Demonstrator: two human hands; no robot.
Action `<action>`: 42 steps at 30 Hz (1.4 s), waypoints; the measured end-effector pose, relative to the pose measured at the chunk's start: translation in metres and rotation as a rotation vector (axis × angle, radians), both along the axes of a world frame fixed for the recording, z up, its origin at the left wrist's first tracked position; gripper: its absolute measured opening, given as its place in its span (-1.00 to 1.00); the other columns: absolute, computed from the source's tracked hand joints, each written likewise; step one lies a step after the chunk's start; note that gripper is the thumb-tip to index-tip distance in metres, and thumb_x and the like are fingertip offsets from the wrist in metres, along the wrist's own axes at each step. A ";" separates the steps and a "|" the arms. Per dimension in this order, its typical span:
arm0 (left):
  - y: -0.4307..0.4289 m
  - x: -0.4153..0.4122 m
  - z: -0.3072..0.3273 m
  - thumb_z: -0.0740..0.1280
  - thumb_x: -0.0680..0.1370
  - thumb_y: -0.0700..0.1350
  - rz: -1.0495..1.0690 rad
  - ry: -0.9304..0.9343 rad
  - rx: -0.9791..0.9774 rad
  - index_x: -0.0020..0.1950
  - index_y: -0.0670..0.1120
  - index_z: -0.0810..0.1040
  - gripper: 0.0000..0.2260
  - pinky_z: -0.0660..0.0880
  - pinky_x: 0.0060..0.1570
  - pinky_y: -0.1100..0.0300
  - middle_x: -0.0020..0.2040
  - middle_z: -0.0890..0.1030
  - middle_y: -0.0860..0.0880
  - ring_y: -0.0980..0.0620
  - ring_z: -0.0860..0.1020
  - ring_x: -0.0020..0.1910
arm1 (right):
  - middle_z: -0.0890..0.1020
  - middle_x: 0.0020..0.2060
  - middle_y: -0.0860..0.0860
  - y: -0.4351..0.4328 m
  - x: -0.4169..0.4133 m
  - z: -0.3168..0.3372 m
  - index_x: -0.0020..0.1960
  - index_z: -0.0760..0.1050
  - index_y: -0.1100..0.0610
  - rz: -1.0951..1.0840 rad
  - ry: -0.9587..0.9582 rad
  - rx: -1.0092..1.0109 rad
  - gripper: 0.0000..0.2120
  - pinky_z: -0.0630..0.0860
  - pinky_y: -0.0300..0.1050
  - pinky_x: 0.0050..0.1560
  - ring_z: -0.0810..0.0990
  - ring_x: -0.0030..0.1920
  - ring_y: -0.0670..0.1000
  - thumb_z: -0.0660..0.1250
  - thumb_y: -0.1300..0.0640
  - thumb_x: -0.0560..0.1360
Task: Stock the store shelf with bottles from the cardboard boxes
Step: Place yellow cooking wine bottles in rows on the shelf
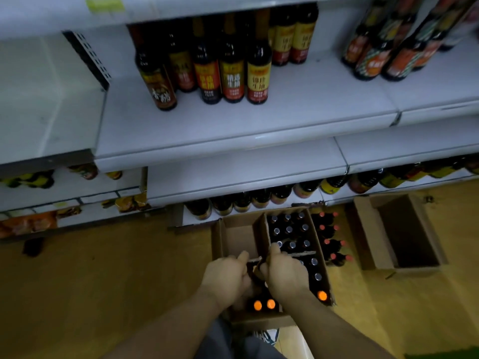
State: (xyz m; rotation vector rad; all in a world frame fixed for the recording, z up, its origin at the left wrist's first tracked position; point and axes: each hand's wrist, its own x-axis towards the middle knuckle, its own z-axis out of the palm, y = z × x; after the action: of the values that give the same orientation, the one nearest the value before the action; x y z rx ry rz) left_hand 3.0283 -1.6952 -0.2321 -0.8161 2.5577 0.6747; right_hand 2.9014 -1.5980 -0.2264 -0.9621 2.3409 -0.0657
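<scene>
Both fists are down in the brown cardboard box [233, 237] on the floor. The left hand [225, 277] and right hand [285, 274] are curled tight side by side, and what they grip is hidden. Dark glossy bottles [289, 230] stand upright in the box, round caps skyward, below the smooth white shelf [259, 120].

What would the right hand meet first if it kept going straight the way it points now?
Most likely the silver-capped bottles packed in the cardboard box, just past the cardboard divider that the right hand seems to grip. Depth is hard to judge from this view.
</scene>
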 end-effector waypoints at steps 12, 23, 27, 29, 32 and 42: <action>-0.020 -0.023 0.124 0.31 0.55 0.11 0.154 0.240 -0.156 0.03 0.02 0.37 -0.78 0.56 -0.11 0.01 -0.05 0.63 -0.03 -0.13 0.61 -0.06 | 0.55 -0.16 0.00 -0.021 -0.025 0.141 0.07 0.25 0.08 -0.018 0.164 -0.171 -0.76 0.35 -0.09 -0.31 0.57 -0.17 0.09 0.23 -0.05 0.65; -0.051 -0.048 0.251 0.33 0.52 0.14 0.260 0.466 -0.333 -0.03 0.00 0.48 -0.78 0.60 -0.10 -0.02 -0.16 0.58 0.03 -0.03 0.57 -0.14 | 0.48 -0.28 0.01 -0.054 -0.047 0.275 -0.19 0.30 0.09 -0.060 0.290 -0.355 -0.74 0.37 -0.09 -0.31 0.50 -0.22 0.09 0.28 -0.01 0.56; -0.063 -0.053 0.295 0.33 0.49 0.18 0.291 0.530 -0.397 -0.08 0.04 0.48 -0.77 0.61 -0.10 -0.03 -0.17 0.58 0.05 -0.01 0.57 -0.14 | 0.47 -0.30 0.01 -0.063 -0.056 0.321 -0.25 0.32 0.09 -0.070 0.338 -0.395 -0.71 0.31 -0.13 -0.37 0.45 -0.29 0.05 0.29 -0.01 0.55; -0.069 -0.057 0.317 0.32 0.47 0.21 0.297 0.562 -0.432 -0.10 0.07 0.49 -0.77 0.61 -0.11 -0.01 -0.17 0.58 0.08 0.01 0.58 -0.15 | 0.47 -0.30 0.01 -0.066 -0.060 0.345 -0.28 0.32 0.07 -0.052 0.375 -0.430 -0.69 0.41 -0.12 -0.27 0.50 -0.24 0.08 0.30 -0.03 0.55; -0.076 -0.059 0.352 0.35 0.46 0.23 0.331 0.615 -0.461 -0.09 0.08 0.52 -0.76 0.61 -0.11 0.01 -0.17 0.60 0.09 0.05 0.58 -0.17 | 0.53 -0.23 0.02 -0.071 -0.064 0.380 -0.29 0.31 0.04 -0.002 0.432 -0.486 -0.66 0.46 -0.09 -0.20 0.55 -0.17 0.10 0.32 -0.08 0.55; -0.105 -0.061 0.449 0.37 0.45 0.19 0.341 0.660 -0.546 -0.09 0.02 0.54 -0.75 0.56 -0.19 0.07 -0.15 0.58 0.05 0.03 0.54 -0.17 | 0.50 -0.36 0.02 -0.096 -0.065 0.477 -0.29 0.37 0.13 0.017 0.514 -0.572 -0.69 0.29 -0.16 -0.41 0.44 -0.38 0.04 0.33 -0.01 0.52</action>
State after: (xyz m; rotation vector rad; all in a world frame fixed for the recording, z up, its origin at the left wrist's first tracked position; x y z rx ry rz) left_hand 2.9676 -1.8006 0.2165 -1.4227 3.3124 0.3663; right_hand 2.8368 -1.6937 0.2509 -1.4007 2.8535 -0.5673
